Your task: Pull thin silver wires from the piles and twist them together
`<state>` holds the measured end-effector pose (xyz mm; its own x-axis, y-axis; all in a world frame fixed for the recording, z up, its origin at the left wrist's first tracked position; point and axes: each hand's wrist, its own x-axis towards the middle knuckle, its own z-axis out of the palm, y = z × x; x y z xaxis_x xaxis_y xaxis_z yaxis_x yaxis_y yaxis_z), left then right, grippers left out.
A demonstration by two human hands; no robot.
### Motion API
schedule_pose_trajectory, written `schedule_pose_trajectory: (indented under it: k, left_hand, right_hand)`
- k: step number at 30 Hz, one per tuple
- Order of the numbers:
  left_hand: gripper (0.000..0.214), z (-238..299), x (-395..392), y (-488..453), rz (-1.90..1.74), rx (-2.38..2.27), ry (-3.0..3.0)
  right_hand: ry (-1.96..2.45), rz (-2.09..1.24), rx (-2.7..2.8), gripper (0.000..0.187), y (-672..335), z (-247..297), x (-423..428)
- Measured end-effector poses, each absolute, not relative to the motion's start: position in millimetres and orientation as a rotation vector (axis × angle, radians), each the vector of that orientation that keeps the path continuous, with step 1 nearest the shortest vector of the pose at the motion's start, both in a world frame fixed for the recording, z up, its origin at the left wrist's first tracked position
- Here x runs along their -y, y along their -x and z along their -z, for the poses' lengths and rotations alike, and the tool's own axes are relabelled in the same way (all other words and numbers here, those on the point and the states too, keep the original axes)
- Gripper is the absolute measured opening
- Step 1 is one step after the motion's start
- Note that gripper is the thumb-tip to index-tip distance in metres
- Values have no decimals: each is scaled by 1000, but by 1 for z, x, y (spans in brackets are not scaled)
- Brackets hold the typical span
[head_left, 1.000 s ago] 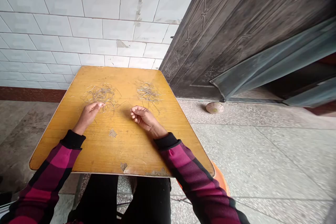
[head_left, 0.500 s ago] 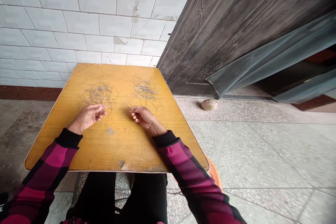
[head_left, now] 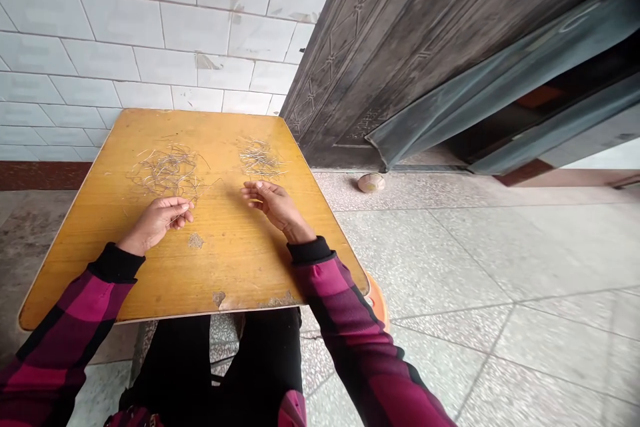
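Two loose tangles of thin metal wire lie on a yellow wooden tabletop (head_left: 200, 267): a wider one (head_left: 167, 170) on the left and a smaller, denser one (head_left: 260, 159) on the right. My left hand (head_left: 155, 223) rests just below the left tangle, its fingers curled on a thin wire strand (head_left: 176, 215). My right hand (head_left: 273, 205) lies below the right tangle with its fingers loosely apart. It holds nothing I can see.
Chipped patches mark the table's near edge and middle. A white tiled wall rises behind the table, and a dark embossed metal door stands to the right. A worn small ball (head_left: 371, 183) lies on the terrazzo floor. An orange seat edge (head_left: 377, 299) shows below my right arm.
The whole scene has shifted left and up in view as my head turned. My right hand's fingers have spread and reach further left. My left hand stays curled near the left tangle.
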<state>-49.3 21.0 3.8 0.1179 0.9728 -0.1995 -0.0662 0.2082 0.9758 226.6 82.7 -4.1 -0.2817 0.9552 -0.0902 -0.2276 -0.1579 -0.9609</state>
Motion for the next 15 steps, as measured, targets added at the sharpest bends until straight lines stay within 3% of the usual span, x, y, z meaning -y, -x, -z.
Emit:
schedule_pose_trajectory:
  k: [9, 15]
  left_hand:
    - [21, 1, -16, 32, -952, -1304, -1527]
    - [25, 5, -12, 24, -881, -1276, -1522]
  right_hand:
    - [932, -1901, 1256, 31, -213, 11, -75]
    - [844, -1643, 1735, 36, -206, 15, -62]
